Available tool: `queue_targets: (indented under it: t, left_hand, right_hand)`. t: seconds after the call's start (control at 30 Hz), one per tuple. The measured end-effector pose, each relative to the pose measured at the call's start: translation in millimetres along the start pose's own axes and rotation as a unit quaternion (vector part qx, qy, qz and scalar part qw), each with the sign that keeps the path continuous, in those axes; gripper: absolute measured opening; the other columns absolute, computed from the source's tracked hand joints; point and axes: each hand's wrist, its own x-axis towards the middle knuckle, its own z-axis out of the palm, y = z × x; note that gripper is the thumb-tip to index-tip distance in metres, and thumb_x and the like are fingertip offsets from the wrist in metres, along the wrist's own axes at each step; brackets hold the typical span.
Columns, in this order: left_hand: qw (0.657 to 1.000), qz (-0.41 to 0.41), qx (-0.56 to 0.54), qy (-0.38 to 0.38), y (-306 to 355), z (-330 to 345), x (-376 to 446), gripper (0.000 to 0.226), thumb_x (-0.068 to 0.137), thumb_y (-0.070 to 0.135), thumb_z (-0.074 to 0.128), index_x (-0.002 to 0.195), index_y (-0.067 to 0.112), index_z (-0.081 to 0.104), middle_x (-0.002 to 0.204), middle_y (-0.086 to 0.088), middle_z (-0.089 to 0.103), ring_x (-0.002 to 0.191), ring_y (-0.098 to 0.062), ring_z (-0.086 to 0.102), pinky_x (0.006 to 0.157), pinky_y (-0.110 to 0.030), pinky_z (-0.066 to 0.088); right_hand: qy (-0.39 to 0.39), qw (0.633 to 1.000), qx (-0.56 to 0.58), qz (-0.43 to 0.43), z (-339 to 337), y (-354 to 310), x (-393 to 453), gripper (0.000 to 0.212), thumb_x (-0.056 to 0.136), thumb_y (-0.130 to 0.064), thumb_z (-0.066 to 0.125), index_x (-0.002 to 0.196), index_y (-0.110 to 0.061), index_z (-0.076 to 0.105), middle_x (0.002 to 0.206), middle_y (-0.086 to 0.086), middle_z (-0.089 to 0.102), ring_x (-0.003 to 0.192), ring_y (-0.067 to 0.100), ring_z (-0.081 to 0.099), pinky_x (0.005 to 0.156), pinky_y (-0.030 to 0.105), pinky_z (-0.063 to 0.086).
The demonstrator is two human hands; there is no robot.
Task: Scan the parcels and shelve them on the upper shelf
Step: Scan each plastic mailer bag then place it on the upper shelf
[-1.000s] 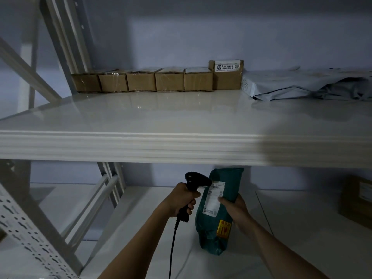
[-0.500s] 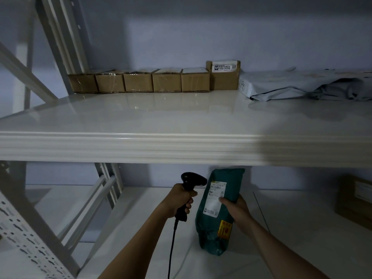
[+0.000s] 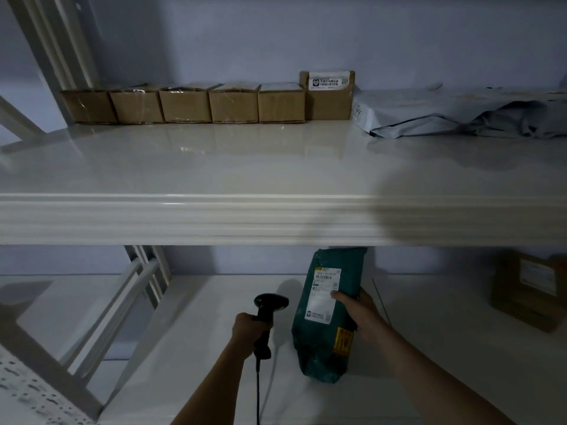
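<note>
My right hand (image 3: 357, 314) grips a green mailer bag (image 3: 329, 342) upright above the lower shelf (image 3: 429, 348), its white label facing me and its top just under the upper shelf's edge. My left hand (image 3: 247, 331) holds a black corded scanner (image 3: 270, 305) a little left of the bag, its head level with the label's lower half. The upper shelf (image 3: 214, 167) spreads across the view above both hands.
Several brown cardboard boxes (image 3: 187, 102) line the back of the upper shelf, with a taller labelled box (image 3: 328, 96) and grey mailer bags (image 3: 460, 111) to their right. A brown box (image 3: 527, 289) stands at the right on the lower shelf. Rack braces (image 3: 129, 302) rise at left.
The scanner and my left hand have drawn down and left, away from the label. The green bag has stayed about where it was.
</note>
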Motion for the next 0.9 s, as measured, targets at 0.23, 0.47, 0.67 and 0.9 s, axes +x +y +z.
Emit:
queue_targets:
  t: [0.23,0.47,0.67,0.9]
  left_hand:
    - [0.996,0.005,0.085,-0.009,-16.2,8.2,5.2,0.027,0.073,0.020,0.084,0.094,0.005,0.073,0.092,-0.015,0.072,0.090,-0.031,0.070,0.075,-0.032,0.056]
    - [0.981,-0.044,0.188,0.014,-19.3,4.1,4.8,0.046,0.077,0.027,0.077,0.109,0.001,0.057,0.110,-0.017,0.065,0.105,-0.031,0.063,0.084,-0.037,0.054]
    - [0.969,-0.025,0.220,0.107,-11.9,-1.1,4.4,0.022,0.076,0.016,0.069,0.070,0.011,0.049,0.069,-0.009,0.059,0.072,-0.026,0.056,0.072,-0.044,0.051]
    - [0.989,0.127,0.042,0.056,44.8,29.0,-25.2,0.036,0.084,-0.007,0.058,0.112,0.015,0.060,0.100,-0.014,0.062,0.076,-0.026,0.063,0.061,-0.031,0.055]
  right_hand:
    - [-0.025,0.999,-0.017,0.023,-13.5,5.3,2.9,0.040,0.089,-0.013,0.075,0.125,-0.020,0.060,0.115,0.007,0.071,0.097,0.025,0.070,0.072,0.035,0.061]
    - [-0.063,0.995,-0.062,0.041,-27.4,8.3,13.2,0.043,0.085,-0.014,0.078,0.124,-0.019,0.062,0.116,0.008,0.073,0.102,0.030,0.071,0.088,0.045,0.060]
    - [-0.128,0.983,-0.121,0.051,-38.1,-0.9,21.9,0.048,0.082,-0.016,0.080,0.126,-0.020,0.063,0.116,0.006,0.074,0.103,0.028,0.072,0.096,0.049,0.057]
    - [-0.194,0.973,-0.108,0.061,-50.3,-8.5,25.8,0.063,0.068,-0.012,0.081,0.128,-0.018,0.063,0.114,0.007,0.076,0.107,0.031,0.072,0.099,0.052,0.055]
